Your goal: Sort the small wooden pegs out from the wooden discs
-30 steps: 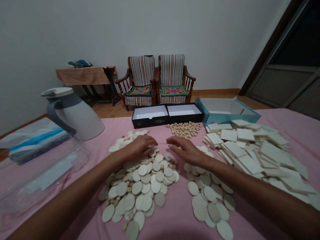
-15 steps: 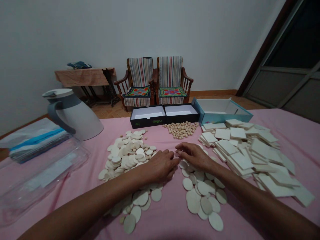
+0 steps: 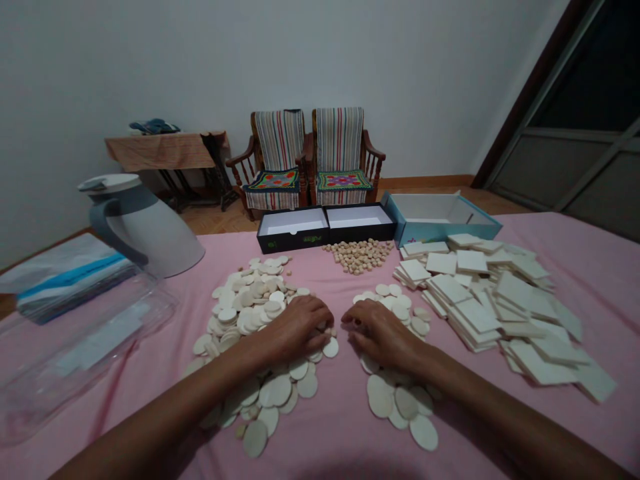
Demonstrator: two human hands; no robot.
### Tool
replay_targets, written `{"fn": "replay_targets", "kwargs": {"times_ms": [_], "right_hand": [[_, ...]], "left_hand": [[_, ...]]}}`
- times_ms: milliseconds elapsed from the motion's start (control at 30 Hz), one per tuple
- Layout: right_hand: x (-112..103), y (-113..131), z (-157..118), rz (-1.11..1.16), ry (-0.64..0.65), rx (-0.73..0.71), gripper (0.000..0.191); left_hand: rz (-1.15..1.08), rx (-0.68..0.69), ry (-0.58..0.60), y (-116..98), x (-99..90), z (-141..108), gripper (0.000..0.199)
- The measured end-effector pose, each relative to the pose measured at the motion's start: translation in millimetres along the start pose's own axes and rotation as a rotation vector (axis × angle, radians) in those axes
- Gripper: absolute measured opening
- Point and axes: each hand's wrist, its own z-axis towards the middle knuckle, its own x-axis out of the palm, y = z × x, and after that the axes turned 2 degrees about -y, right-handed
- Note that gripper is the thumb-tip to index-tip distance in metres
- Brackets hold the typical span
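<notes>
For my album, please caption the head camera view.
Left hand and right hand over pale discs, square tiles alongside on pink cloth.

left hand (image 3: 299, 327): curled, palm down | right hand (image 3: 383, 332): curled, just apart

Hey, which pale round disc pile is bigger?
The pale, flat, round disc pile under the left hand; it spreads wider than the smaller pile under the right hand.

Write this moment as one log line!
left hand: over left disc pile; right hand: over right disc pile; square tiles: further right
</notes>
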Motion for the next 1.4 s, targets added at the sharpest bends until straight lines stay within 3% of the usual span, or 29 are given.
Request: {"fn": "replay_targets", "kwargs": {"times_ms": [167, 400, 567, 700, 833, 933, 1033, 1233, 1400], "right_hand": [[15, 10, 2, -0.092, 0.069, -0.048, 0.016], [30, 19, 6, -0.228, 0.058, -0.064, 0.016], [19, 16, 21, -0.227, 0.065, -0.042, 0.012], [-3, 2, 53, -0.287, -0.026, 0.015, 0.015], [-8, -15, 88, -0.274, -0.178, 0.079, 0.023], [5, -17, 113, -0.196, -0.082, 0.052, 0.02], [25, -13, 144, -0.206, 0.014, -0.007, 0.022], [62, -5, 212, -0.254, 0.038, -0.02, 0.026], [74, -4, 224, -0.268, 0.021, 0.003, 0.022]], "left_hand": [[0.016, 0.032, -0.093, -6, -5.5, -21, 0.029], [0.059, -0.006, -0.16, -19, -0.5, -51, 0.021], [0.058, -0.012, -0.178, -15, -6.6, -55, 0.021], [0.088, -0.047, -0.195, 19, -24.1, -45, 0.026], [0.101, -0.265, -0.186, 89, -42.7, -24, 0.028], [0.078, -0.371, -0.135, 141, -47.5, -7, 0.029], [0.092, -0.408, -0.119, 175, -42.8, 8, 0.031], [0.132, -0.405, -0.101, 186, -26.6, 23, 0.027], [0.155, -0.392, -0.072, 178, -23.6, 19, 0.027]]}}
